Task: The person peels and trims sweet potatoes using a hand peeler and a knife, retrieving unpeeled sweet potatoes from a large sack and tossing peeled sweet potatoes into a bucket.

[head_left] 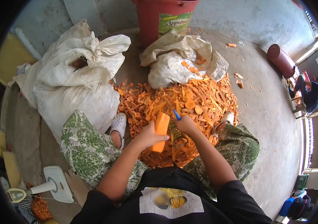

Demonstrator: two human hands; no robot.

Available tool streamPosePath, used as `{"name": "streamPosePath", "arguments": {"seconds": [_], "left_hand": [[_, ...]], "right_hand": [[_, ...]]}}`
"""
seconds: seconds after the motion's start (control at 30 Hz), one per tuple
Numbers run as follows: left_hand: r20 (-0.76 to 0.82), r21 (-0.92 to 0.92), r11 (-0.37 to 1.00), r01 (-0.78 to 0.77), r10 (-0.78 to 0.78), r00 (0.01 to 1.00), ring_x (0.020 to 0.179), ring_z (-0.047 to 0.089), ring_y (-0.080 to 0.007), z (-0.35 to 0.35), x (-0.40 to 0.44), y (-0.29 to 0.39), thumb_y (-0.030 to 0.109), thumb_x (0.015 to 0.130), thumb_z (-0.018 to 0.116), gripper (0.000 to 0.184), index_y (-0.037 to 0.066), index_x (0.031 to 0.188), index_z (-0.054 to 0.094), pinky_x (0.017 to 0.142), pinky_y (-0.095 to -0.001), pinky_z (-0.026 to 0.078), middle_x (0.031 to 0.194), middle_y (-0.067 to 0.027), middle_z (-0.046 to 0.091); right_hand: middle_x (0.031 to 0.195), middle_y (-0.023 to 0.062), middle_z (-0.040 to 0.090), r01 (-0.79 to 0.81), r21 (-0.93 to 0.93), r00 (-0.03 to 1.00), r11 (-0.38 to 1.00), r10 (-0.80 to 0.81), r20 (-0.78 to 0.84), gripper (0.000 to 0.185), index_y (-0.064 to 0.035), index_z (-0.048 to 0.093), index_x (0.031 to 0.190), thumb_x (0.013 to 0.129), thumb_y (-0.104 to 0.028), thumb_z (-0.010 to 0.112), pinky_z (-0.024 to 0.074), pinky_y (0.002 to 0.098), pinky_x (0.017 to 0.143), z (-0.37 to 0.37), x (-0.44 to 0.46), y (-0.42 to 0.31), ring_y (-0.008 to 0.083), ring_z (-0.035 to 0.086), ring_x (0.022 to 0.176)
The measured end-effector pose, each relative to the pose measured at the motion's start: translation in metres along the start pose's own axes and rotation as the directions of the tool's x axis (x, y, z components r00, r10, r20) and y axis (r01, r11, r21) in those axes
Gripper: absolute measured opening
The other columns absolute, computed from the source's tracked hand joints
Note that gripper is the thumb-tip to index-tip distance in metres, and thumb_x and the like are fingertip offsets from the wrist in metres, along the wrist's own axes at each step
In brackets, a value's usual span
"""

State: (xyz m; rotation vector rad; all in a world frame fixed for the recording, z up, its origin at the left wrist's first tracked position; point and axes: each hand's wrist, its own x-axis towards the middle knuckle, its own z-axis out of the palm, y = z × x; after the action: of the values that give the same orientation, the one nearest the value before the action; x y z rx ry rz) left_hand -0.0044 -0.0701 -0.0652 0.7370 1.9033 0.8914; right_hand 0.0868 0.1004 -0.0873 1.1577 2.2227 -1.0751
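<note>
My left hand is wrapped around a thick, smooth-sided orange carrot, which stands nearly upright in the grip. Just to its right, my right hand is closed on a tool with a blue handle; its end pokes out past the fingers and its blade is hidden. A yellowish slatted or mesh piece shows below that hand; I cannot tell what it belongs to. Under both hands spreads a heap of carrot peelings and round slices, lying between my feet.
A bulging white sack stands at the left, and another pale sack lies behind the heap. A red bin is at the back. On the left floor is a weighing scale. A seated person is far right.
</note>
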Motion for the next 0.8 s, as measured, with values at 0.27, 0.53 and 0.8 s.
{"name": "streamPosePath", "arguments": {"seconds": [0.27,0.53,0.8], "left_hand": [[-0.169,0.394,0.919,-0.014,0.087,0.982,0.094,0.054,-0.0318,0.003,-0.002,0.003,0.024,0.063,0.072,0.074,-0.003,0.121,0.035,0.079,-0.0353,0.046,0.112,-0.0204,0.044],[-0.195,0.454,0.889,0.057,0.036,0.98,0.092,0.054,-0.034,-0.002,-0.005,0.01,0.024,0.064,0.072,0.068,-0.005,0.114,0.037,0.076,-0.0383,0.048,0.11,-0.0209,0.04],[-0.165,0.455,0.88,0.138,-0.069,0.984,0.089,0.056,-0.0313,-0.006,-0.011,0.024,0.022,0.065,0.07,0.052,-0.004,0.101,0.042,0.074,-0.0383,0.048,0.098,-0.0199,0.052]], "right_hand": [[0.07,0.0187,0.06,0.044,-0.166,0.979,0.985,-0.075,-0.189,0.027,0.0026,0.06,0.078,0.079,-0.022,0.051,0.0485,0.0385,0.058,-0.017,-0.016,-0.003,0.0311,0.061,0.064],[0.072,0.0168,0.061,0.134,-0.437,0.968,0.889,-0.211,-0.133,0.021,-0.0004,0.06,0.079,0.077,-0.02,0.052,0.0488,0.0392,0.059,-0.005,-0.057,-0.022,0.0309,0.061,0.065],[0.071,0.0163,0.061,0.2,-0.497,0.964,0.844,-0.259,-0.053,0.02,-0.0002,0.06,0.077,0.076,-0.018,0.051,0.0495,0.0381,0.058,-0.006,-0.063,-0.028,0.0301,0.062,0.065]]}}
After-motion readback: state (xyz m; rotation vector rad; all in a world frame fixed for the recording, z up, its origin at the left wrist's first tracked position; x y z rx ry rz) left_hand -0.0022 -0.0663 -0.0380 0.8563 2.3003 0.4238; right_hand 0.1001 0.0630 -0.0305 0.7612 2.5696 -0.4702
